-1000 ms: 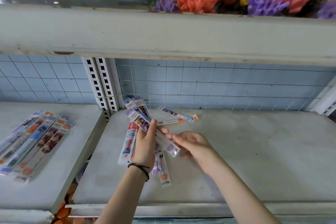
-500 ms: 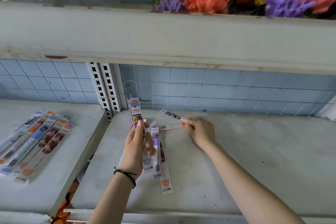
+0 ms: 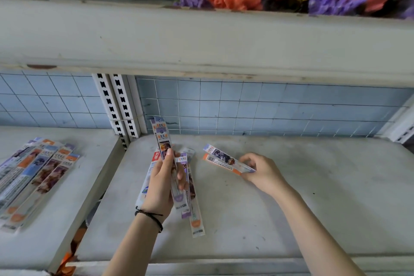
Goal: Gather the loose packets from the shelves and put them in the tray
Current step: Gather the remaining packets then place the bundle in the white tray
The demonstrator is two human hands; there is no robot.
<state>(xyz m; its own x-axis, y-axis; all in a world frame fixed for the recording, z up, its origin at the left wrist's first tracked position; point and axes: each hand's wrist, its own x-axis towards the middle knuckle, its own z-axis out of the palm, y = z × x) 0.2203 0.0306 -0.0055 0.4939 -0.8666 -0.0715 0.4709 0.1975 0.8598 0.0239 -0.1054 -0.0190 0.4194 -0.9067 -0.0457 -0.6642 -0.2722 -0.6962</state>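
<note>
— On the right-hand shelf: left hand has fingers and thumb wrapped round a bundle of stick packets, held upright with the tops fanned. Right hand pinches a pair of packets by one end, thumb against fingertips. The free ends stick out sideways, low over the shelf.

— Tray?

— Not in view. A pile of packets lies on the left-hand shelf, well apart from both hands.

— Failure modes?

— The merge, I'd say. To take the pair, the left hand has to loosen. The wrappers look like slick film and the bundle is already splayed, so one could slide out the bottom.

— And the pair itself?

— It's held at one end only. Swing it fast and the lower packet could pivot loose.

— Anything under the left hand?

— An orange-tipped packet. Can't tell whether it's in the grip or lying on the shelf. If it's on the shelf, it's easy to miss.
</note>
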